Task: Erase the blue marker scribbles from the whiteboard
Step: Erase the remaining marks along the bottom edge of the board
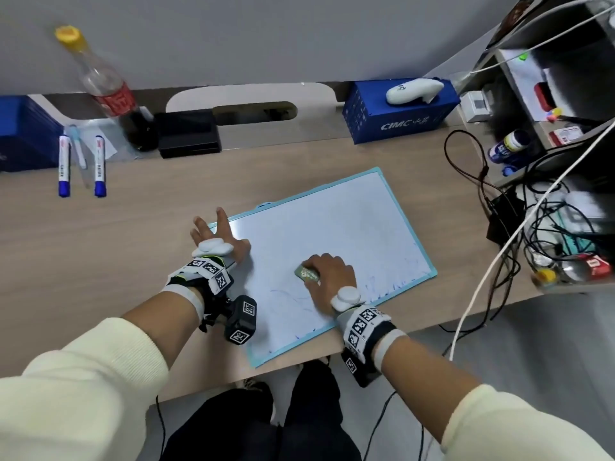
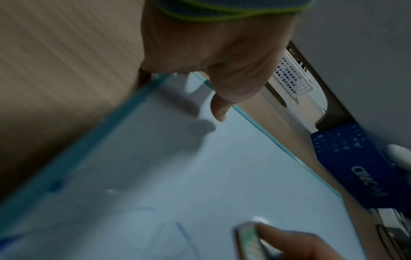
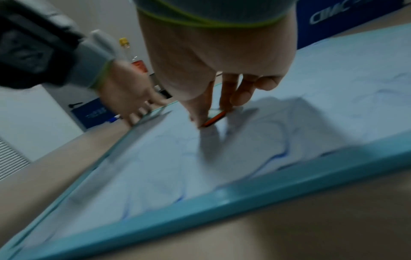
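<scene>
A whiteboard [image 1: 336,227] with a light blue frame lies tilted on the wooden desk. Faint blue marker scribbles [image 1: 392,282] remain along its near edge and near-left part [image 3: 275,156]. My right hand [image 1: 327,274] grips a small green eraser [image 1: 307,273] and presses it on the board; in the right wrist view the eraser [image 3: 214,118] shows an orange edge under the fingertips. My left hand [image 1: 216,236] lies flat with spread fingers on the board's far-left corner, holding it down. In the left wrist view the thumb [image 2: 219,107] hangs over the board.
Two blue markers [image 1: 65,166] lie at the far left near a cola bottle [image 1: 109,91]. A black box [image 1: 188,133] and a blue CIMC box [image 1: 399,111] stand at the back. Cables [image 1: 545,221] and shelves crowd the right side.
</scene>
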The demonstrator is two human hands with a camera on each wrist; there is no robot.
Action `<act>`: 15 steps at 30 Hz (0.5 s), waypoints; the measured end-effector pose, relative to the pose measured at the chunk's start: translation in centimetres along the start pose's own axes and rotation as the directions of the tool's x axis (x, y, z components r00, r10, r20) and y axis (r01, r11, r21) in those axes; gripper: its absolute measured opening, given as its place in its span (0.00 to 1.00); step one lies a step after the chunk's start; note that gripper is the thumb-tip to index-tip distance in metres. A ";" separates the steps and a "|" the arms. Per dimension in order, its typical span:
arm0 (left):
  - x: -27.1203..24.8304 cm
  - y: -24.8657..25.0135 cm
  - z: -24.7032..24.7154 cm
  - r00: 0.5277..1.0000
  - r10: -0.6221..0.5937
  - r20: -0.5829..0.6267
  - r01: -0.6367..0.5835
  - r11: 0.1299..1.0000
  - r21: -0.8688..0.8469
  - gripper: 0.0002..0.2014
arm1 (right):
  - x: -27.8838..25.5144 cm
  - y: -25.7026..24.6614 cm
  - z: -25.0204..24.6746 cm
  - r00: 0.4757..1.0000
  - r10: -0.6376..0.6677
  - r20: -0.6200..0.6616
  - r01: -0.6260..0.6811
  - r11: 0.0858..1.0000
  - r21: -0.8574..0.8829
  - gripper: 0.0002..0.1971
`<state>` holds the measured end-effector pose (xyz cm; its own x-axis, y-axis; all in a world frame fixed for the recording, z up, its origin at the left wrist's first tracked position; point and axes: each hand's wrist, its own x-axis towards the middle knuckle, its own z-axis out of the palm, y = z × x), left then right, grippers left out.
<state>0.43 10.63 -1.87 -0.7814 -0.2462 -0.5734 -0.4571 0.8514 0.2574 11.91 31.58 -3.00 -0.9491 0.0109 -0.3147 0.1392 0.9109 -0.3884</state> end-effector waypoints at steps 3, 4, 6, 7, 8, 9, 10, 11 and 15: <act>-0.3 -4.6 0.3 0.997 -0.066 -0.041 0.067 0.998 0.022 0.43 | 1.3 3.9 -2.4 0.969 0.226 -0.103 -0.224 0.974 0.027 0.12; -0.5 -5.9 0.5 0.995 -0.089 -0.041 0.091 0.995 0.039 0.44 | 1.7 4.8 -3.0 0.944 0.298 -0.138 -0.294 0.954 0.054 0.11; -1.0 -7.3 1.3 0.995 -0.085 -0.055 0.087 0.995 0.050 0.43 | 2.2 5.1 -3.0 0.920 0.346 -0.182 -0.338 0.938 0.072 0.11; -1.3 -7.8 1.6 0.995 -0.075 -0.063 0.078 0.996 0.049 0.42 | 2.1 4.1 -2.4 0.931 0.322 -0.174 -0.315 0.947 0.069 0.11; -1.7 -7.9 1.9 0.996 -0.065 -0.068 0.068 0.997 0.046 0.41 | 1.8 2.6 -1.5 0.949 0.269 -0.164 -0.261 0.963 0.070 0.11; -1.9 -8.0 2.1 0.995 -0.061 -0.073 0.064 0.997 0.045 0.41 | 1.3 0.9 -0.1 0.970 0.197 -0.145 -0.187 0.979 0.082 0.10; -2.0 -8.0 2.2 0.995 -0.062 -0.080 0.066 0.997 0.043 0.40 | 0.6 -0.9 1.4 0.986 0.122 -0.111 -0.113 0.990 0.087 0.10; -2.2 -8.0 2.2 0.994 -0.069 -0.084 0.073 0.996 0.044 0.40 | -0.2 -2.6 2.6 0.997 0.052 -0.059 -0.047 0.996 0.077 0.10; -1.8 -7.8 1.7 0.996 -0.066 -0.065 0.068 0.997 0.029 0.41 | -1.0 -4.1 2.5 0.997 -0.082 0.007 0.082 0.996 -0.029 0.12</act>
<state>6.14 5.21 -4.22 -0.7755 -0.3314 -0.5374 -0.4967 0.8457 0.1952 13.03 26.75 -3.28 -0.9552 -0.0671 -0.2882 0.0524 0.9202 -0.3879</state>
